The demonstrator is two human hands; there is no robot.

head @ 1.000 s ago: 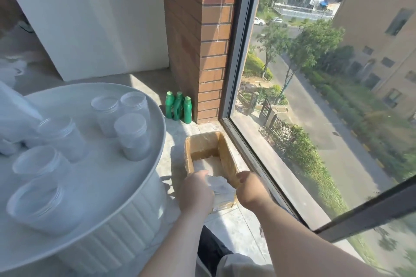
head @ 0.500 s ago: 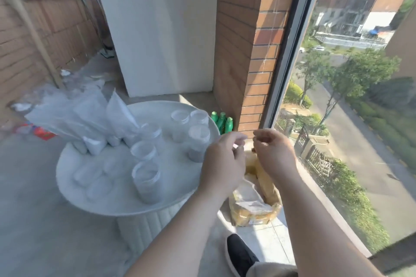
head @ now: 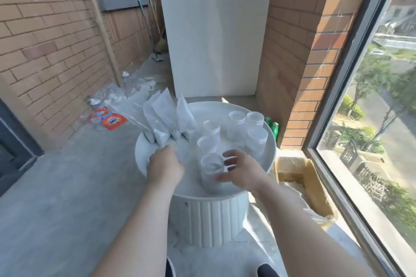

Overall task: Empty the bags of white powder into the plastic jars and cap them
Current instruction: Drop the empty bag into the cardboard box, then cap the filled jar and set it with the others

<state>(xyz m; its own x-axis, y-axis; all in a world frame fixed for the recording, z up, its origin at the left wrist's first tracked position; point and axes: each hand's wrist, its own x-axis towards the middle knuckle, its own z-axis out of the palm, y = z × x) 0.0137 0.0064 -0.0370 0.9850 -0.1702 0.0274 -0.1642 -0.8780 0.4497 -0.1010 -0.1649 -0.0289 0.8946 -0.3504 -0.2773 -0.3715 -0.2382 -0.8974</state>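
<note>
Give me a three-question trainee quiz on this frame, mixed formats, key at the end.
1. True or false: the bags of powder lie inside the cardboard box.
2. Which hand reaches, fingers spread, toward the nearest jar? A) left B) right
3. Fill in: ___ jars stand on the round table.
Key: 1 false, they stand on the table. 2 B, the right hand. 3 six.

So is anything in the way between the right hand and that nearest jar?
Nothing visible. The right hand, open, is right beside the nearest jar; whether it touches it yet is unclear.
</note>
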